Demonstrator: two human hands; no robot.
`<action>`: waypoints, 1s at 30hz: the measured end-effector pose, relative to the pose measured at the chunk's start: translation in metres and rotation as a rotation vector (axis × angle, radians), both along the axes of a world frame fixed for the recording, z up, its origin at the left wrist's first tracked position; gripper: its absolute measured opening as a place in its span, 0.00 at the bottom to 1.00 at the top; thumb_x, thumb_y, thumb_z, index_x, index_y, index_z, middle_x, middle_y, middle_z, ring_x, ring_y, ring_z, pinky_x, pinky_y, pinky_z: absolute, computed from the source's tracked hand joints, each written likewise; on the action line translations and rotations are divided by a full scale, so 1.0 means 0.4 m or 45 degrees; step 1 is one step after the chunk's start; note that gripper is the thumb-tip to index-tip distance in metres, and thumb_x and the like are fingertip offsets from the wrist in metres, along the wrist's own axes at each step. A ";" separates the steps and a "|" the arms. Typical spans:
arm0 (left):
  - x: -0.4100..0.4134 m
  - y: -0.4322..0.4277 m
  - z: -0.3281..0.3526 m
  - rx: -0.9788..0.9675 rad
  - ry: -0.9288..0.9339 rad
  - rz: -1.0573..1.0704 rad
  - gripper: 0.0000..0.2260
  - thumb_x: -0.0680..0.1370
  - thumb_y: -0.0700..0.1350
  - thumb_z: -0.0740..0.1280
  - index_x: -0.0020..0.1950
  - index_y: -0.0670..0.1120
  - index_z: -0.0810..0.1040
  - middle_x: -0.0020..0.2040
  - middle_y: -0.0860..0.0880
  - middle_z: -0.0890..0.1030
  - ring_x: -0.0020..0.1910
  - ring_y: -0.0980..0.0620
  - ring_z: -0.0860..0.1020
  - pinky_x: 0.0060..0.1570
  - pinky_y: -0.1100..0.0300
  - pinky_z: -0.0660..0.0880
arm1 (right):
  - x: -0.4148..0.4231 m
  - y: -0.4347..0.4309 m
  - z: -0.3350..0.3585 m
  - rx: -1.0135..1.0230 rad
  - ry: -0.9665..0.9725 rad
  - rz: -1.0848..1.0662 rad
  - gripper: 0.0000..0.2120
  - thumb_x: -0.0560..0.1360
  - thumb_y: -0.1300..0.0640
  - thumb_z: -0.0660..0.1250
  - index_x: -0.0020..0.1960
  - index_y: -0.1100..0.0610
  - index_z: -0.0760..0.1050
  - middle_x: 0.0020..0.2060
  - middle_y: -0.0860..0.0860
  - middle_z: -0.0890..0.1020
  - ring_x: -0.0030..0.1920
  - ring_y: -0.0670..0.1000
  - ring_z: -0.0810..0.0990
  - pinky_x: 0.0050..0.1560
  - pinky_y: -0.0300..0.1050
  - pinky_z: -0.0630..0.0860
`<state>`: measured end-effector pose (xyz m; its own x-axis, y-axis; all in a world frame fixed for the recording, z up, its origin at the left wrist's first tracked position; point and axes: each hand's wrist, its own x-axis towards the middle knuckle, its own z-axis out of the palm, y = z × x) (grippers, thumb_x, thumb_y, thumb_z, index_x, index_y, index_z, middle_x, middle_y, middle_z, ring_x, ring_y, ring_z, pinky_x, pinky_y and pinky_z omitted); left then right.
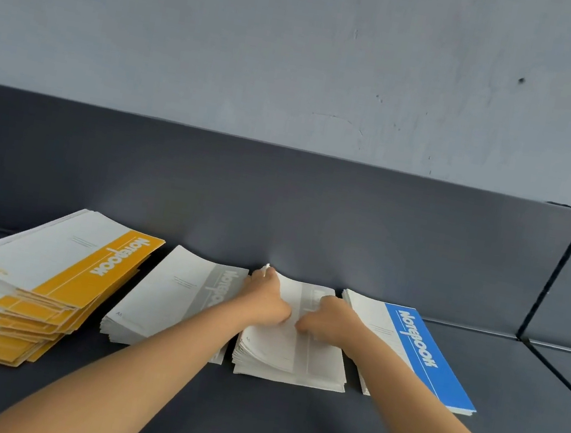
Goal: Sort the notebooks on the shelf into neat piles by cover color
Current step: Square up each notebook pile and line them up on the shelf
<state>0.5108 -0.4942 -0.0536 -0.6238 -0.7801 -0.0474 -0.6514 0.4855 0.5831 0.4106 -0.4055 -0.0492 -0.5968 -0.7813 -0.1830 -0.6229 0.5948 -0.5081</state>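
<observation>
- Shelf (279, 423): dark grey and flat, with a dark back panel (278, 207) rising behind it and a pale wall (304, 49) above that.
- Four piles lie in a row along the back of the shelf, close to the panel.
- Yellow pile (51, 275): at the left end. It is untidy, with covers fanned out and stepped towards the front edge and corners out of line.
- Left grey pile (165, 294): just beside the yellow pile, on its right. It is fairly square, and its right front corner is hidden under the left forearm.
- Middle grey pile (323, 366): at the centre of the row, apart from its neighbours by narrow gaps. The lower books sit square.
- Top notebook (273, 339) of the middle pile: bowed upwards, with its left front edge lifted off the books below.
- Blue pile (420, 348): at the right of the row, neat, with the blue band towards the right end of the shelf (its near left corner is covered by the right forearm).
- Left hand (268, 298): on the far left corner of the middle pile, fingers curled, gripping the top notebook there. A white corner sticks up past the knuckles.
- Right hand (328, 322): on the same cover, near its right side, with fingers curled under. I cannot tell whether it pinches the cover or only presses on it.
- The two hands lie close together, nearly touching, over the middle of the cover.
</observation>
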 end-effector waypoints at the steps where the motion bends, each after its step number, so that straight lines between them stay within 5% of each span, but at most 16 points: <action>1: 0.005 -0.001 0.006 -0.052 -0.013 -0.021 0.32 0.72 0.44 0.69 0.73 0.42 0.60 0.73 0.44 0.61 0.72 0.45 0.62 0.63 0.56 0.68 | 0.002 -0.003 0.003 -0.019 0.059 0.028 0.11 0.72 0.55 0.65 0.51 0.59 0.69 0.53 0.56 0.74 0.45 0.53 0.73 0.36 0.40 0.67; 4: 0.050 -0.015 0.046 -0.293 -0.024 -0.050 0.16 0.75 0.50 0.68 0.57 0.43 0.69 0.63 0.46 0.71 0.64 0.45 0.70 0.57 0.52 0.72 | 0.025 -0.010 0.028 -0.154 0.258 0.109 0.17 0.76 0.54 0.63 0.62 0.62 0.70 0.60 0.55 0.74 0.57 0.55 0.74 0.48 0.43 0.69; 8: 0.190 -0.074 0.095 -0.604 -0.116 0.043 0.21 0.77 0.55 0.63 0.65 0.44 0.72 0.64 0.47 0.74 0.64 0.45 0.72 0.59 0.50 0.73 | 0.118 -0.051 0.069 -0.259 0.459 0.267 0.17 0.78 0.52 0.61 0.62 0.60 0.72 0.60 0.54 0.76 0.59 0.56 0.74 0.52 0.45 0.70; 13: 0.432 -0.204 0.119 -0.793 -0.410 0.297 0.22 0.76 0.59 0.63 0.63 0.45 0.73 0.62 0.46 0.75 0.63 0.43 0.72 0.54 0.53 0.70 | 0.319 -0.138 0.083 -0.346 0.429 0.459 0.19 0.78 0.48 0.60 0.66 0.56 0.72 0.62 0.51 0.76 0.62 0.53 0.74 0.57 0.45 0.71; 17: 0.604 -0.304 0.128 -0.520 -0.607 0.439 0.29 0.73 0.65 0.64 0.66 0.48 0.72 0.62 0.47 0.76 0.62 0.44 0.73 0.53 0.53 0.70 | 0.485 -0.233 0.078 -0.372 0.290 0.503 0.17 0.78 0.49 0.62 0.61 0.59 0.74 0.56 0.53 0.79 0.56 0.54 0.77 0.54 0.46 0.73; 20: 0.678 -0.373 0.128 -0.162 -0.395 0.374 0.18 0.74 0.61 0.67 0.52 0.48 0.77 0.47 0.50 0.79 0.50 0.48 0.78 0.44 0.58 0.71 | 0.579 -0.316 0.082 -0.369 -0.042 0.353 0.12 0.77 0.50 0.65 0.53 0.59 0.74 0.46 0.52 0.77 0.45 0.51 0.77 0.45 0.45 0.73; 23: 0.720 -0.422 0.130 0.114 -0.208 0.276 0.14 0.74 0.59 0.70 0.43 0.48 0.76 0.45 0.49 0.80 0.47 0.49 0.79 0.46 0.57 0.71 | 0.637 -0.380 0.079 -0.329 -0.414 0.112 0.18 0.75 0.50 0.69 0.59 0.59 0.70 0.52 0.52 0.74 0.52 0.52 0.75 0.45 0.43 0.73; 26: 0.761 -0.456 0.116 0.353 -0.157 0.217 0.19 0.74 0.63 0.68 0.51 0.48 0.80 0.49 0.49 0.82 0.49 0.51 0.79 0.51 0.55 0.70 | 0.663 -0.424 0.059 -0.344 -0.666 -0.074 0.38 0.68 0.49 0.76 0.70 0.58 0.61 0.66 0.53 0.69 0.64 0.57 0.72 0.58 0.51 0.75; 30: 0.790 -0.478 0.076 0.573 0.062 0.168 0.24 0.72 0.62 0.70 0.61 0.48 0.80 0.54 0.48 0.83 0.54 0.49 0.81 0.54 0.54 0.75 | 0.670 -0.429 0.033 -0.336 -0.662 -0.178 0.42 0.69 0.48 0.75 0.74 0.54 0.54 0.66 0.53 0.67 0.63 0.57 0.71 0.58 0.52 0.74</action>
<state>0.8266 -0.6855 -0.0232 -0.5303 -0.7616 -0.3724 -0.6572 0.0918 0.7481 0.6786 -0.5771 -0.0360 -0.5810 -0.7608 -0.2891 -0.1779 0.4654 -0.8670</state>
